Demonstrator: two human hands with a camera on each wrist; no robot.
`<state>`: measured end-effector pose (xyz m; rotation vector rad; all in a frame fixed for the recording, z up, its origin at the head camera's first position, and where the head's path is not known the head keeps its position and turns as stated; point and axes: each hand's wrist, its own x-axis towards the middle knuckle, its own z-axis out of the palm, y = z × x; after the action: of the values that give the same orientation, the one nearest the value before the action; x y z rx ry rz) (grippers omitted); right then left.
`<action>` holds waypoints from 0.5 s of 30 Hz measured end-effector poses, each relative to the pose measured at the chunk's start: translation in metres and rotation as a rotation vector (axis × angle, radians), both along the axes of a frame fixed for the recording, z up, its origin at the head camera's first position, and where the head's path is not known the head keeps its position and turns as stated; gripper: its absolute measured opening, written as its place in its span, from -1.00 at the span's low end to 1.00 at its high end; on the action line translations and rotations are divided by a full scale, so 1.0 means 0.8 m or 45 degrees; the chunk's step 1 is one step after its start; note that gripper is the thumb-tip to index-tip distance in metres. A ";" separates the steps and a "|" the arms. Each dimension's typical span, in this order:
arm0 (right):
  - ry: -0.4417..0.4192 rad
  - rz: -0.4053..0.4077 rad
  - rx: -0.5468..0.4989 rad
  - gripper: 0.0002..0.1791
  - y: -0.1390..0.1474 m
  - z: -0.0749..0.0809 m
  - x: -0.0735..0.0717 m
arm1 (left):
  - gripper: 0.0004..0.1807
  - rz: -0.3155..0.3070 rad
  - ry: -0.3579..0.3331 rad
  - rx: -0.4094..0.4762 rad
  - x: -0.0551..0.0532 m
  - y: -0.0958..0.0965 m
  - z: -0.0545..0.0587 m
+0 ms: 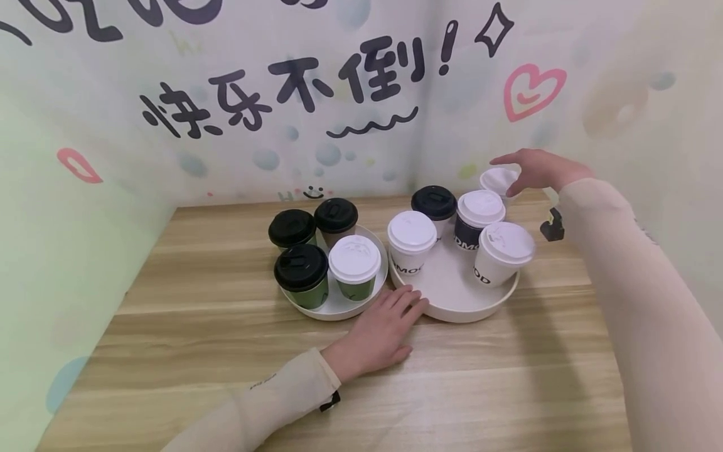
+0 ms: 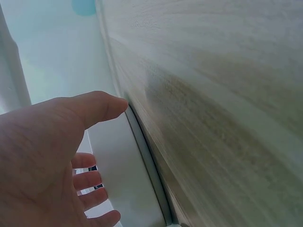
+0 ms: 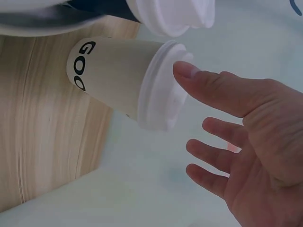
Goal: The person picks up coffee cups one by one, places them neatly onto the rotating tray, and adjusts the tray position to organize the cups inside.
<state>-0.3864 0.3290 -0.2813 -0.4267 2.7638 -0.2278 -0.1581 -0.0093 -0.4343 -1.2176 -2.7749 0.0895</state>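
My right hand [image 1: 536, 169] is at the back right with thumb and fingers spread around the lid of a white paper cup [image 3: 109, 71]. This cup stands on the wooden table, outside the right tray. In the right wrist view my thumb overlaps the edge of its white lid [image 3: 163, 90], and the other fingers are apart from it. My left hand [image 1: 375, 336] rests at the near-left rim of the round white right tray [image 1: 452, 301], fingers extended. On that tray stand a black-lidded cup [image 1: 433, 204], a dark cup with a white lid [image 1: 479, 220] and two white-lidded white cups [image 1: 411, 242].
Left of it, a smaller round white tray [image 1: 333, 311] holds three black-lidded cups [image 1: 302, 276] and a green cup with a white lid [image 1: 354, 267]. The trays stand side by side, near a printed curtain [image 1: 237, 163]. A small black object [image 1: 552, 226] shows beside the right sleeve.
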 end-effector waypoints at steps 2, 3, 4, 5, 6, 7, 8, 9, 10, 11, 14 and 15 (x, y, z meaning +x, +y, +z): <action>-0.007 -0.003 -0.008 -0.08 0.000 -0.003 -0.002 | -0.12 -0.001 0.011 0.000 -0.001 0.000 -0.001; -0.010 -0.001 -0.010 -0.08 -0.001 -0.005 -0.003 | -0.12 -0.002 0.012 0.003 -0.001 0.000 -0.001; -0.010 0.004 -0.012 -0.08 -0.001 -0.007 -0.003 | -0.12 -0.004 0.013 0.007 -0.002 0.000 -0.002; -0.011 0.008 -0.019 -0.08 -0.001 -0.008 -0.003 | -0.12 -0.004 0.011 0.011 -0.002 0.000 -0.002; -0.010 0.017 -0.026 -0.08 -0.001 -0.010 -0.003 | -0.11 -0.005 0.008 0.014 -0.002 0.000 -0.003; -0.011 0.018 -0.036 -0.08 -0.001 -0.012 -0.002 | -0.11 -0.007 0.006 0.017 -0.002 0.000 -0.004; -0.015 0.019 -0.048 -0.08 -0.002 -0.014 -0.002 | -0.11 -0.008 0.003 0.019 -0.003 0.000 -0.004; -0.020 0.016 -0.057 -0.08 -0.002 -0.015 -0.002 | -0.11 -0.008 0.002 0.021 -0.003 0.000 -0.004; -0.021 0.018 -0.063 -0.08 -0.002 -0.017 -0.002 | -0.11 -0.009 0.005 0.021 -0.003 0.000 -0.005; -0.029 0.011 -0.070 -0.08 -0.002 -0.019 -0.003 | -0.11 -0.008 0.006 0.017 -0.003 0.000 -0.005; -0.054 -0.006 -0.067 -0.08 -0.003 -0.023 -0.005 | -0.10 -0.008 0.011 0.008 -0.004 0.000 -0.005; -0.053 -0.005 -0.057 -0.08 -0.003 -0.025 -0.007 | -0.10 -0.008 0.011 0.007 -0.004 0.000 -0.006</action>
<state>-0.3917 0.3265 -0.3012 -0.4230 2.7233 -0.2970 -0.1611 -0.0095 -0.4388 -1.2211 -2.7620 0.0859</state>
